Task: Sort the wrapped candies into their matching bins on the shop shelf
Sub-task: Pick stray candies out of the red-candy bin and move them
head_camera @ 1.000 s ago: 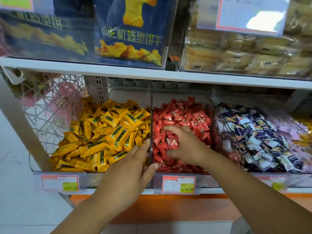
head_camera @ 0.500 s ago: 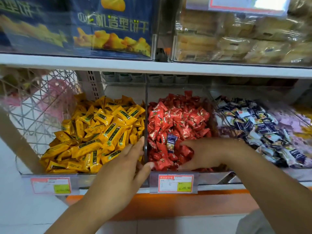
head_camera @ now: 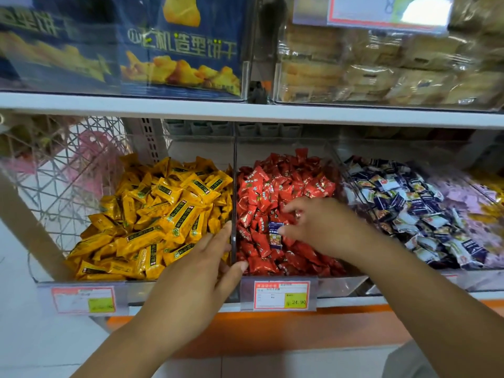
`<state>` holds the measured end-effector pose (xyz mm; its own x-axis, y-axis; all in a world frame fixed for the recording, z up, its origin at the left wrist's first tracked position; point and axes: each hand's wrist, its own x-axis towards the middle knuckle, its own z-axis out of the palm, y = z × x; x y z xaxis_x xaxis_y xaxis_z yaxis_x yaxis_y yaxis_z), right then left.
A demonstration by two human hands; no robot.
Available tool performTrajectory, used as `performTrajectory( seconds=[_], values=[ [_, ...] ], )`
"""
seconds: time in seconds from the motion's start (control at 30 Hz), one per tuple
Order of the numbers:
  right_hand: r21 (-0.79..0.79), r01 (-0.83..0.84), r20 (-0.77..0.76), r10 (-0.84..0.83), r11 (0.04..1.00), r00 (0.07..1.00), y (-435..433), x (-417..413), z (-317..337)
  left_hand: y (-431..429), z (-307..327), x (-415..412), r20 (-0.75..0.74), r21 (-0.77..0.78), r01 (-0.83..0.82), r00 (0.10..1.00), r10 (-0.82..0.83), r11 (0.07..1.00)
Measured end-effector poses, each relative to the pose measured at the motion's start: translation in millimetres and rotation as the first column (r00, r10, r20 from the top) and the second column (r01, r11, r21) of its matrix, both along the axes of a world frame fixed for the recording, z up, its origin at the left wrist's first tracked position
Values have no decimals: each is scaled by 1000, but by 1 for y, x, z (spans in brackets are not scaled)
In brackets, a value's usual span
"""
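Note:
Three clear bins stand side by side on the shelf: yellow candies (head_camera: pixel 161 214) on the left, red candies (head_camera: pixel 275 181) in the middle, blue-and-white candies (head_camera: pixel 403 203) on the right. One blue-and-white candy (head_camera: pixel 275 235) lies among the red ones, and my right hand (head_camera: pixel 324 225) pinches it between thumb and fingers. My left hand (head_camera: pixel 196 276) rests on the clear divider (head_camera: pixel 233 186) between the yellow and red bins, fingers straight on the yellow side and thumb on the red side.
A white shelf board (head_camera: pixel 245 110) hangs low over the bins, with boxed biscuits (head_camera: pixel 180 50) and wrapped cakes (head_camera: pixel 381 69) above. Price tags (head_camera: pixel 281 295) line the front rail. A wire basket (head_camera: pixel 62 170) stands to the left, purple candies (head_camera: pixel 469 203) at far right.
My right hand dug down through the red candies, uncovered a blue-and-white candy and now pinches it. My left hand stayed on the divider.

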<state>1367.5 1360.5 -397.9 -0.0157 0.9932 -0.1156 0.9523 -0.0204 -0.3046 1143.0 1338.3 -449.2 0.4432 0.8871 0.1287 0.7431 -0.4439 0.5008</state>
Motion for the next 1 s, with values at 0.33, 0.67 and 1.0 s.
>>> performTrajectory(
  seconds=[0.33,0.67,1.0],
  values=[
    [265,75,-327,17,961,945,-4,8,-2,1,-1,0,-5,3,-9,1000,9,1000],
    [545,452,-321,-322,706,891,-24,82,21,2,-4,1,30,12,-30,999,30,999],
    [-293,178,-22,-193,939,981,9,6,-35,0,-4,2,30,21,-42,999,41,999]
  ],
)
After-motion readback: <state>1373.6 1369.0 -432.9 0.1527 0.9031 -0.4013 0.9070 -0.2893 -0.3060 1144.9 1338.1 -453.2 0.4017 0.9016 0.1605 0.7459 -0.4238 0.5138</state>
